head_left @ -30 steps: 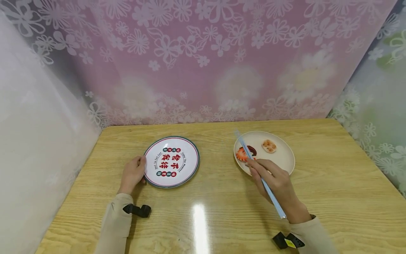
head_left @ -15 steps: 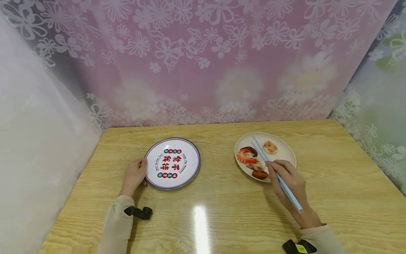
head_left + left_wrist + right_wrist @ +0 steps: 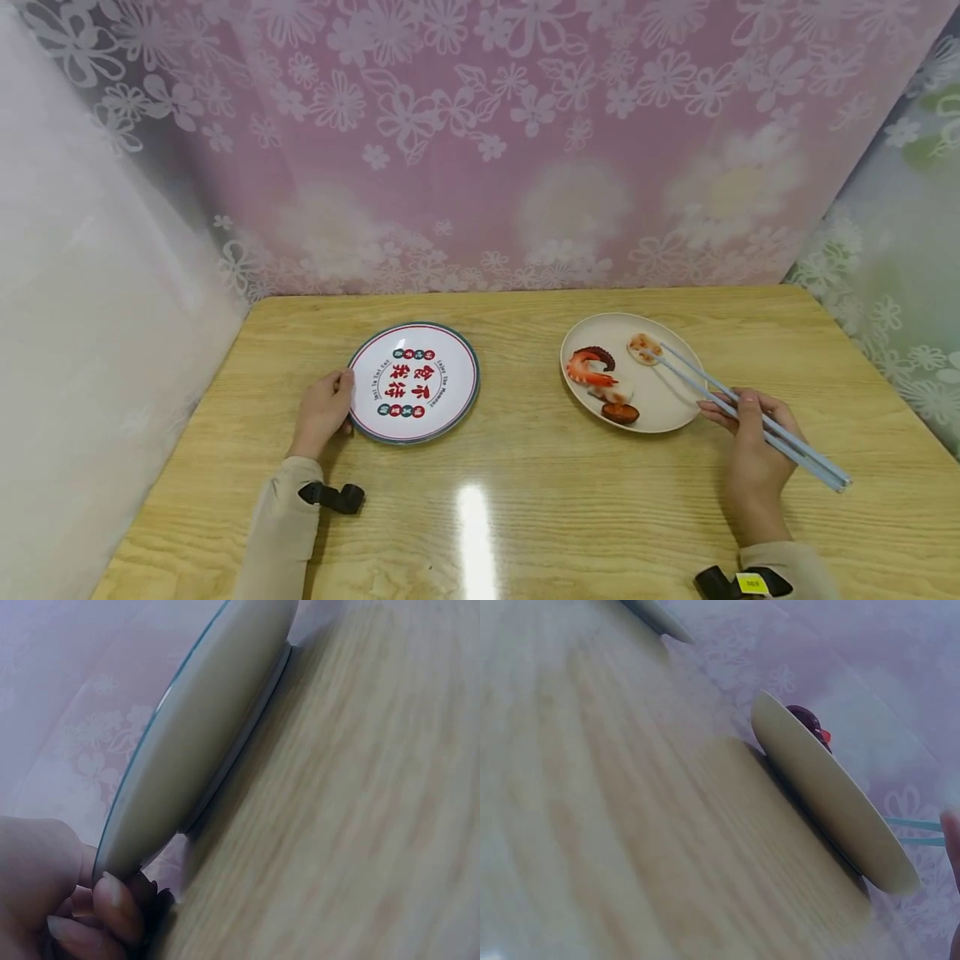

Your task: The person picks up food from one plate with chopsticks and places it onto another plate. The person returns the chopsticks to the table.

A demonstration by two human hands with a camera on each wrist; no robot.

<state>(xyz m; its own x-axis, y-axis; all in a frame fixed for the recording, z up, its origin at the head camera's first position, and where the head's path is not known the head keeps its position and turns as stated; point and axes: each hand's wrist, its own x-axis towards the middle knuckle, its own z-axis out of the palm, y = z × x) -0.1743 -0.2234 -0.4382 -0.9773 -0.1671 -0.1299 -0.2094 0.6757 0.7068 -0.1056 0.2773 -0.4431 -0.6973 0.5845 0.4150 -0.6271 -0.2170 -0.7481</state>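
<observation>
- Both chopsticks and the right hand are sitting farther right than half a second ago, the tips now reaching the round browned slice instead of lying between it and the shrimp. Both plates and the left hand are staying in place.
- Head view, right: the right hand's grip is holding the pale blue chopsticks just beside the beige plate. One tip is lying over the slice, the other is showing at its right edge; whether they are pinching it, I cannot tell.
- Also there: the slice is lying toward the plate's far rim. The shrimp is lying at the left beside a dark curled piece, while a pale piece and a brown piece are lying toward the near rim.
- Head view, left: the left hand's grip is pinching the left rim of the white plate, which is standing on the wooden worktop, well apart from the beige one.
- Left wrist view: fingertips are curling beneath the white plate's rim.
- Right wrist view: the beige plate is showing edge-on, with the chopsticks crossing beyond its rim.
</observation>
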